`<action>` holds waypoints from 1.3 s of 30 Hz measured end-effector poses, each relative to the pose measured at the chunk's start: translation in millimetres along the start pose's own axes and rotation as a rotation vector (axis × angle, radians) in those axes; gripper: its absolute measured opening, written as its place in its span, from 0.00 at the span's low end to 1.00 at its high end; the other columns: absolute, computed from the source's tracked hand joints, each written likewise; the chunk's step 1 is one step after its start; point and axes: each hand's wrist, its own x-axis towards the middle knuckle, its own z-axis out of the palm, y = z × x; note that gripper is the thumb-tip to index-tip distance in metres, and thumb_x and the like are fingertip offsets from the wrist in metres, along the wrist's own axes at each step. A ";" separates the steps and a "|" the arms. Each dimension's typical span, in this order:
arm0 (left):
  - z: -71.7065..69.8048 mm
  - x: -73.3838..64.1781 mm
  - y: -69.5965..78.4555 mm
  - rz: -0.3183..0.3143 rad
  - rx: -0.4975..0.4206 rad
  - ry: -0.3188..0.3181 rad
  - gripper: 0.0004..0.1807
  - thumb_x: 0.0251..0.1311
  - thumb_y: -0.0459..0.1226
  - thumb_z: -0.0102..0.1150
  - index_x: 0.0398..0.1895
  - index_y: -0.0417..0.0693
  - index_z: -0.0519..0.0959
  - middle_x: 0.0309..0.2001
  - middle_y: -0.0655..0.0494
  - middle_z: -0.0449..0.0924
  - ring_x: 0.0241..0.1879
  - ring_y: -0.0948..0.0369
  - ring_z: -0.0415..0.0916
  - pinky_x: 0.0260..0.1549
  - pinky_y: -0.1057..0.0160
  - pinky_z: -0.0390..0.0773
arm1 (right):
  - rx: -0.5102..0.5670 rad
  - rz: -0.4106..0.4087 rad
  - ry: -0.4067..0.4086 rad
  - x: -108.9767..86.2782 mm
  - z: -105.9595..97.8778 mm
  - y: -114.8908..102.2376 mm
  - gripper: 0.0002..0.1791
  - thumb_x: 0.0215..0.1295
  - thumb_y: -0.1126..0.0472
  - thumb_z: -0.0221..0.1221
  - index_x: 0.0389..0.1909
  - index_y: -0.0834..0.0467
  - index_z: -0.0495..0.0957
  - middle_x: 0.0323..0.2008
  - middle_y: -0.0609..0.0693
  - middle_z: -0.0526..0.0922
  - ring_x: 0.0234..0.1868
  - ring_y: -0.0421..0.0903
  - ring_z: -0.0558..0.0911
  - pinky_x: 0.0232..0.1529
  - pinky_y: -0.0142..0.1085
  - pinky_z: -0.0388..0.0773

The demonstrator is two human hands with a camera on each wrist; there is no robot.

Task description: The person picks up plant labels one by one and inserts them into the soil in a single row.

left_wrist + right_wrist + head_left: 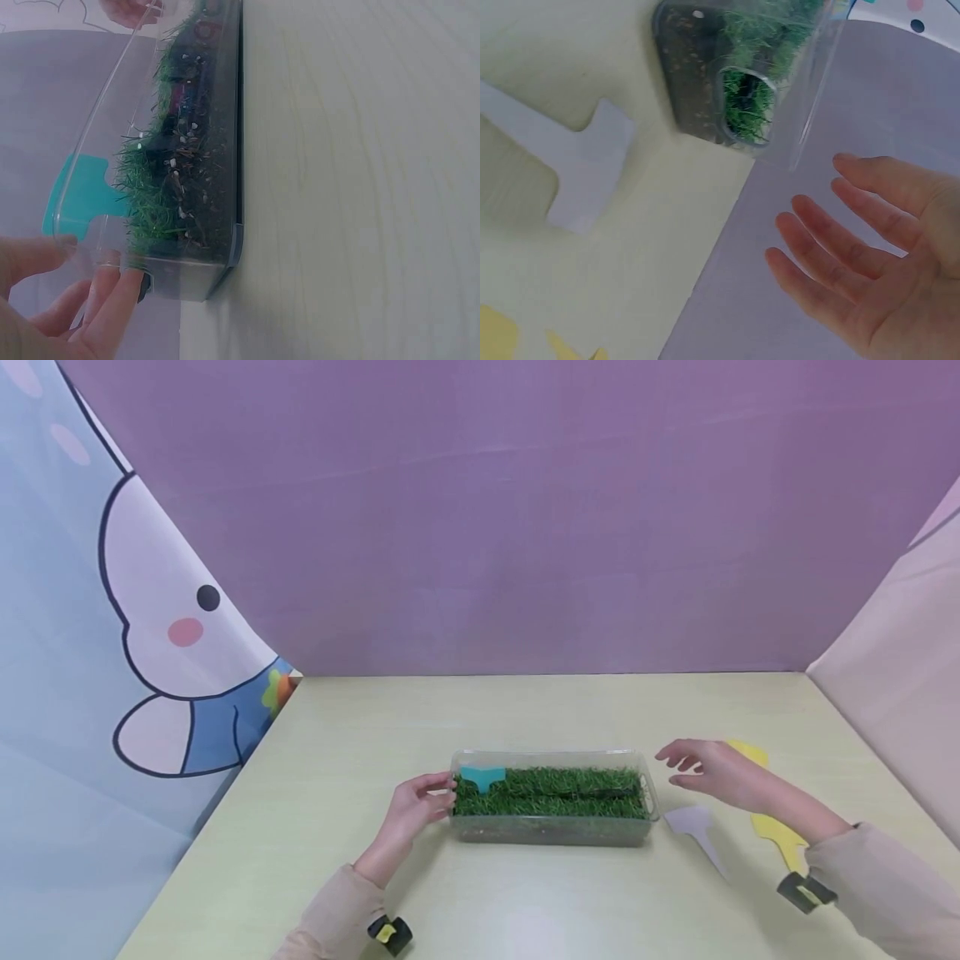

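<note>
A clear plastic box (555, 832) filled with dark soil and green artificial grass (570, 806) stands on the table. Upright in the grass at its left end is a turquoise T-shaped plant label (483, 777). My left hand (417, 810) touches this end, its thumb at the rim and its fingers against the end wall near the handle hole. Off the box's right end hovers my right hand (720, 770), fingers loosely spread and holding nothing. A white T-shaped plant label (589, 169) lies on the table below it.
Yellow plant labels (780, 838) lie on the right of the table, partly hidden by my right forearm. Purple cloth (525, 527) hangs behind the table's back edge, with printed cloth (180, 635) at the left side.
</note>
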 end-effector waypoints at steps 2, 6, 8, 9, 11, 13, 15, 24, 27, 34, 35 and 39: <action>0.0 -0.2 0.1 0.001 0.001 -0.003 0.21 0.52 0.27 0.54 0.52 0.30 0.68 0.46 0.39 0.74 0.39 0.53 0.76 0.41 0.56 0.78 | 0.002 -0.006 -0.016 -1.0 1.7 3.7 0.15 0.51 0.69 0.59 0.42 0.67 0.74 0.38 0.56 0.79 0.35 0.49 0.78 0.35 0.37 0.78; 0.1 0.0 0.4 0.000 0.000 -0.003 0.22 0.52 0.27 0.54 0.52 0.30 0.68 0.46 0.39 0.74 0.38 0.54 0.76 0.41 0.57 0.78 | 0.010 -0.020 -0.055 -2.7 7.5 11.7 0.15 0.51 0.70 0.58 0.41 0.69 0.74 0.37 0.58 0.79 0.35 0.52 0.77 0.34 0.37 0.78; 0.3 0.2 0.6 -0.003 -0.002 0.000 0.22 0.51 0.27 0.54 0.52 0.30 0.68 0.46 0.39 0.74 0.38 0.55 0.76 0.41 0.57 0.78 | 0.011 -0.019 -0.072 -3.7 10.9 14.8 0.15 0.50 0.70 0.58 0.41 0.69 0.74 0.36 0.58 0.79 0.35 0.52 0.77 0.34 0.38 0.78; 0.4 0.4 0.8 -0.004 -0.003 0.001 0.22 0.51 0.27 0.54 0.52 0.31 0.68 0.46 0.39 0.74 0.38 0.55 0.76 0.41 0.58 0.78 | 0.008 -0.014 -0.080 -4.1 12.5 16.3 0.15 0.50 0.70 0.59 0.41 0.69 0.73 0.36 0.57 0.79 0.35 0.52 0.77 0.35 0.39 0.78; 0.5 0.8 1.0 -0.004 -0.005 0.003 0.22 0.51 0.27 0.54 0.52 0.31 0.69 0.46 0.39 0.74 0.37 0.56 0.76 0.40 0.58 0.78 | -0.003 -0.010 -0.094 -4.8 15.6 19.0 0.16 0.48 0.70 0.60 0.41 0.69 0.74 0.35 0.57 0.79 0.35 0.53 0.77 0.35 0.40 0.78; 0.6 1.2 1.1 -0.003 -0.008 0.002 0.22 0.51 0.27 0.54 0.52 0.31 0.69 0.46 0.39 0.74 0.37 0.56 0.76 0.40 0.58 0.78 | -0.016 -0.010 -0.108 -5.4 18.9 21.3 0.17 0.47 0.71 0.60 0.41 0.69 0.74 0.35 0.57 0.79 0.35 0.52 0.77 0.35 0.40 0.78; 0.6 1.4 1.0 -0.002 -0.008 0.001 0.22 0.51 0.27 0.54 0.52 0.31 0.69 0.46 0.40 0.74 0.38 0.55 0.76 0.40 0.58 0.78 | -0.038 -0.015 -0.118 -5.9 21.9 24.0 0.17 0.46 0.71 0.61 0.40 0.69 0.74 0.35 0.57 0.79 0.35 0.52 0.77 0.35 0.40 0.78; 0.7 2.3 -1.1 -0.001 -0.006 0.007 0.21 0.51 0.27 0.54 0.51 0.31 0.70 0.45 0.40 0.75 0.37 0.55 0.77 0.40 0.58 0.79 | -0.054 -0.030 -0.165 -10.0 29.5 34.8 0.17 0.43 0.72 0.62 0.38 0.70 0.75 0.36 0.60 0.79 0.35 0.55 0.77 0.35 0.44 0.78; 0.6 2.5 -1.7 -0.002 -0.006 0.007 0.21 0.51 0.27 0.54 0.51 0.31 0.70 0.45 0.40 0.75 0.37 0.55 0.77 0.39 0.58 0.79 | -0.041 0.004 -0.194 -11.3 30.4 37.1 0.18 0.42 0.73 0.62 0.39 0.71 0.74 0.37 0.62 0.79 0.36 0.57 0.76 0.36 0.46 0.78; 0.3 0.9 -1.2 -0.001 -0.009 0.004 0.21 0.51 0.27 0.54 0.52 0.31 0.69 0.46 0.40 0.74 0.37 0.55 0.77 0.39 0.58 0.79 | -0.023 0.023 -0.206 -13.0 35.2 39.4 0.20 0.39 0.75 0.61 0.39 0.71 0.74 0.38 0.63 0.78 0.37 0.59 0.76 0.37 0.48 0.77; 0.3 0.8 -1.3 0.000 -0.008 0.004 0.21 0.51 0.27 0.54 0.52 0.31 0.69 0.46 0.40 0.74 0.37 0.55 0.77 0.39 0.58 0.79 | -0.020 0.025 -0.206 -13.2 35.8 39.7 0.20 0.39 0.75 0.61 0.39 0.71 0.74 0.38 0.63 0.78 0.38 0.60 0.76 0.38 0.49 0.77; 0.4 0.6 -1.3 0.000 -0.009 0.007 0.21 0.51 0.27 0.54 0.51 0.31 0.69 0.46 0.39 0.74 0.37 0.56 0.77 0.39 0.59 0.79 | -0.020 0.052 -0.213 -14.6 36.8 40.7 0.21 0.38 0.75 0.61 0.39 0.72 0.74 0.39 0.64 0.78 0.40 0.63 0.75 0.40 0.52 0.75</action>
